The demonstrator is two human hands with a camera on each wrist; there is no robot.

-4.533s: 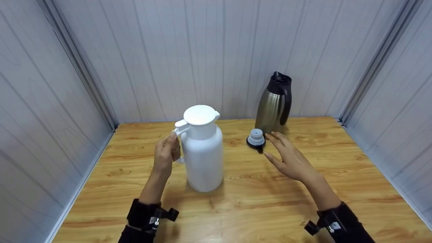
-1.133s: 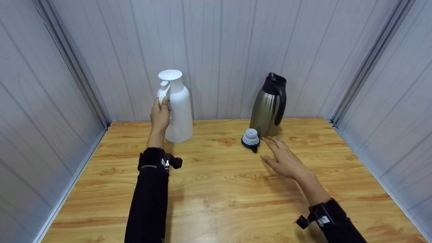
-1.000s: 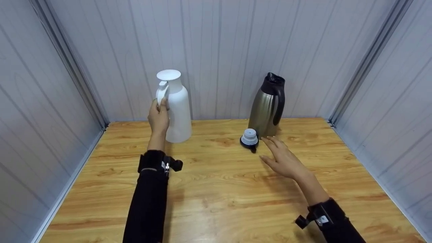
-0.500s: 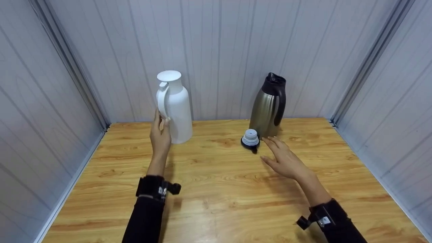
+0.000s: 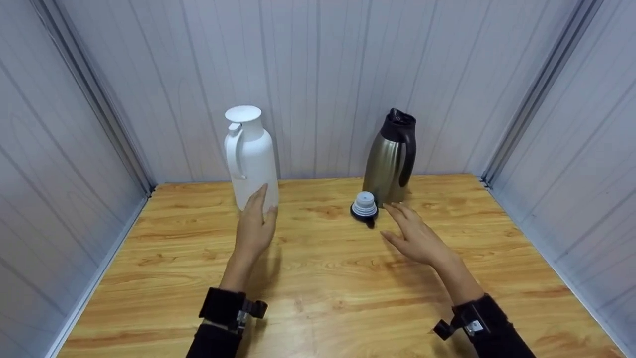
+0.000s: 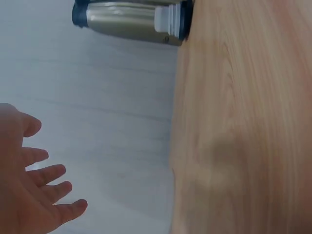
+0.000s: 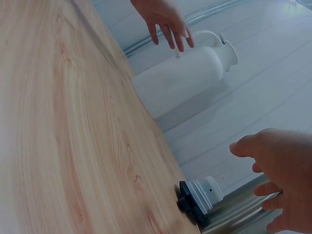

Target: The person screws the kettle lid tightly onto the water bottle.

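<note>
The tall white plastic jug with a loop handle and flat lid stands upright on the light wooden surface, at the back, close to the grey panelled wall. The left hand hovers at about 6 o'clock from the jug, just in front of its base, with fingers straight and loosely spread, holding nothing; whether the tips touch the jug cannot be told. The jug's handle faces toward 9 o'clock, away from those fingers. At 3 o'clock from the jug, well apart, stands a brushed steel flask with a black collar and handle, its top uncovered. Its grey and black stopper lies on the surface just in front of it. The right hand hovers at 5 o'clock from the stopper, near but apart, fingers extended and empty.
</note>
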